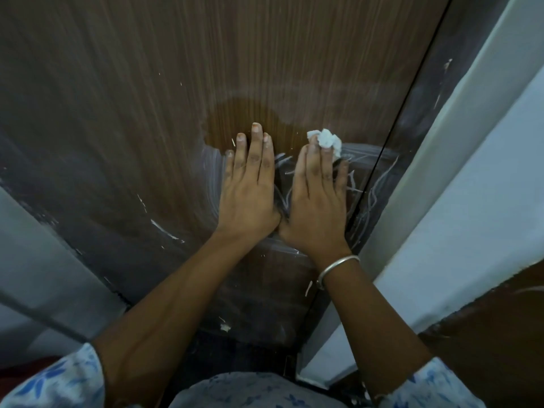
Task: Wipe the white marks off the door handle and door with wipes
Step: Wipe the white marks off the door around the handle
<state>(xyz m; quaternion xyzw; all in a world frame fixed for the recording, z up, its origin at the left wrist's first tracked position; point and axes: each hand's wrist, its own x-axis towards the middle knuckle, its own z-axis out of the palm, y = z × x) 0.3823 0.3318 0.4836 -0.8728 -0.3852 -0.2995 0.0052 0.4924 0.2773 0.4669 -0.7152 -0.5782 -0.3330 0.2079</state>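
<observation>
I am pressing my left hand (247,189) flat and open on the door (117,98), bracing. My right hand (316,198) is pinning the crumpled wipe (326,140) under its fingertips near the door's right edge; I should be scrubbing the white marks (368,187) beside it with firm, overlapping strokes.

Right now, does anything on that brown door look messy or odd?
Yes. White scribbled marks still cover the brown wood-grain door by its right edge, beside the right hand pressing a crumpled white wipe. Above the left hand, a cleaner, darker patch stands out against the hazy, smeared surface.
</observation>
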